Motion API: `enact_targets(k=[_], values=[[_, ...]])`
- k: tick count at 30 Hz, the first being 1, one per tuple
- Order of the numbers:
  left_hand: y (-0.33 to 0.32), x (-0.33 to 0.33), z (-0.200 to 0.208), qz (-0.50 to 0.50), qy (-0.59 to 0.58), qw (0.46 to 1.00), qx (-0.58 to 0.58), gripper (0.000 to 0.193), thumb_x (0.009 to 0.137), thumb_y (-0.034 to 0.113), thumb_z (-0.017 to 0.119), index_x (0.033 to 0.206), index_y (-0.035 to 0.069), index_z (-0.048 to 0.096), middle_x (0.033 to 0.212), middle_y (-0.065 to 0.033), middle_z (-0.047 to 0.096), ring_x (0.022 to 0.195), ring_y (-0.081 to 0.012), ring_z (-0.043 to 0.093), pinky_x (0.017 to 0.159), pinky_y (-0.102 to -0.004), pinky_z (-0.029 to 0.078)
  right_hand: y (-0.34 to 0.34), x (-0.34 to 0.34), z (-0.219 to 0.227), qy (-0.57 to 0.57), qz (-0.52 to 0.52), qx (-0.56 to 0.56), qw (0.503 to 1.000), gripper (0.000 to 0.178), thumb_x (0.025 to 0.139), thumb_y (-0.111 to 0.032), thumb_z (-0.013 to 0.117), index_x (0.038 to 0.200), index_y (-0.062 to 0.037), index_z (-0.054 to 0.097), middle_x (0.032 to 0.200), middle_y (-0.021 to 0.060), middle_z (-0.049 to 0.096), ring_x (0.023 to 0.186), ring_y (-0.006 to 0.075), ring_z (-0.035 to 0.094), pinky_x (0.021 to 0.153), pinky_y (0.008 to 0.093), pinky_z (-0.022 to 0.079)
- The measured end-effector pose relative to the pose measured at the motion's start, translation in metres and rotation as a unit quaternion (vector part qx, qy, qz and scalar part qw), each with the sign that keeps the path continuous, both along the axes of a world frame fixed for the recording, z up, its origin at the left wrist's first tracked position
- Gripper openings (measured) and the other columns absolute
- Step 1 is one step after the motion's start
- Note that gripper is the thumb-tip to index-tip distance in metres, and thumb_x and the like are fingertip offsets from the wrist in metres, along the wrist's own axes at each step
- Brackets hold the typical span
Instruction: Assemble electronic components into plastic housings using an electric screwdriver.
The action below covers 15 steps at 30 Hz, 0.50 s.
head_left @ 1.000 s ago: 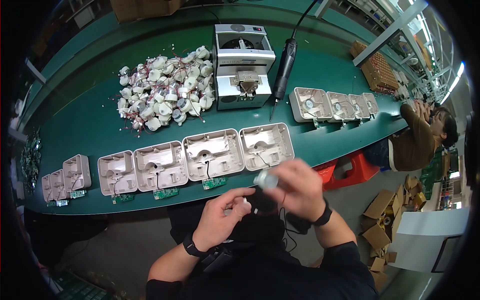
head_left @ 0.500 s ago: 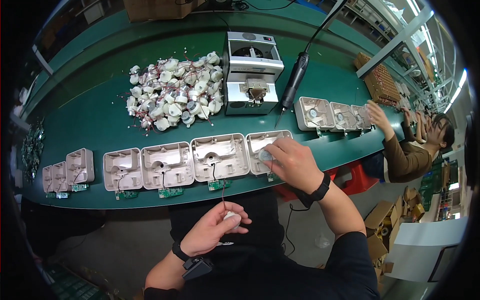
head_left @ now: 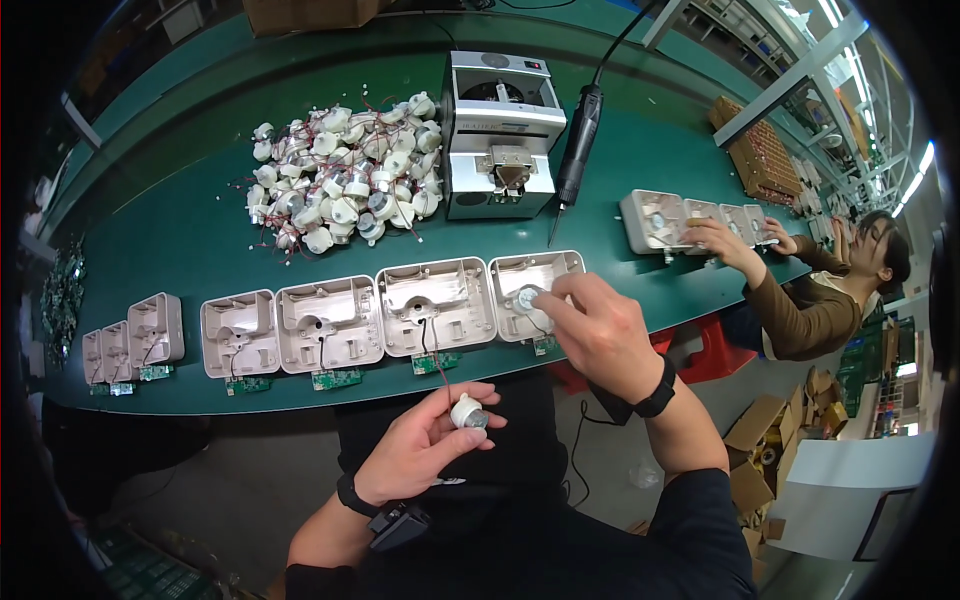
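motor in right hand: small round motor [head_left: 527, 297], pinched in right fingers [head_left: 556, 300], now down inside the rightmost housing [head_left: 537, 293] of the front row; half a second ago only just reaching that housing, a second ago up in front of the chest.
right hand: [head_left: 600, 335] stretched out over the tabletop [head_left: 150, 240], fingertips clenched on the motor, not yet let go.
second motor: white, with a thin red wire [head_left: 467, 412], grasped between thumb and fingers of left hand [head_left: 415, 450], held low near the body, short of the tabletop edge.
meaning: by the look of it, one motor being seated, the next one ready in the other hand.
other housings: three more open housings [head_left: 435, 305] to the left, small green boards [head_left: 335, 379] at their front edges.
further out: motor pile [head_left: 345, 185], grey machine [head_left: 500, 135], hanging driver [head_left: 580, 135].
co-worker: another person's hand [head_left: 705, 235] on housings far right.
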State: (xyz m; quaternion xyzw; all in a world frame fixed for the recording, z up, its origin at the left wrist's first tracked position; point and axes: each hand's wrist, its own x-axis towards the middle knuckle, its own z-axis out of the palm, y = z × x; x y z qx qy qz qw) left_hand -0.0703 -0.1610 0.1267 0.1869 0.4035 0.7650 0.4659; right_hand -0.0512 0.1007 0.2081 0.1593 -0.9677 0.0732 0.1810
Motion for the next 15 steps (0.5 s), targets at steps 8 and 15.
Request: enact_targets(k=[8,15], values=[[-0.003,-0.001,0.006,0.057,0.023,0.998,-0.031,0.048,0.098,0.004,0.061,0.143,-0.001,0.045,0.128,-0.0103,0.059,0.114,-0.0202,0.063,0.092,-0.0312,0.054,-0.011,0.004,-0.001,-0.035,-0.020,-0.044,0.998,0.030,0.074,-0.001,0.074,0.104,-0.0058,0.072,0.098,0.0087,0.063,0.089,0.0243,0.064,0.072,0.0332,0.053],[0.004,0.001,0.010,0.043,0.209,0.969,-0.127,0.040,0.096,0.009,0.066,0.135,0.002,0.056,0.108,-0.0071,0.069,0.089,-0.0138,0.068,0.080,-0.0271,0.055,-0.047,0.003,-0.012,-0.214,0.094,-0.308,0.922,0.023,0.083,-0.008,0.076,0.106,-0.0036,0.073,0.102,0.0104,0.065,0.092,0.0246,0.065,0.080,0.0322,0.052]])
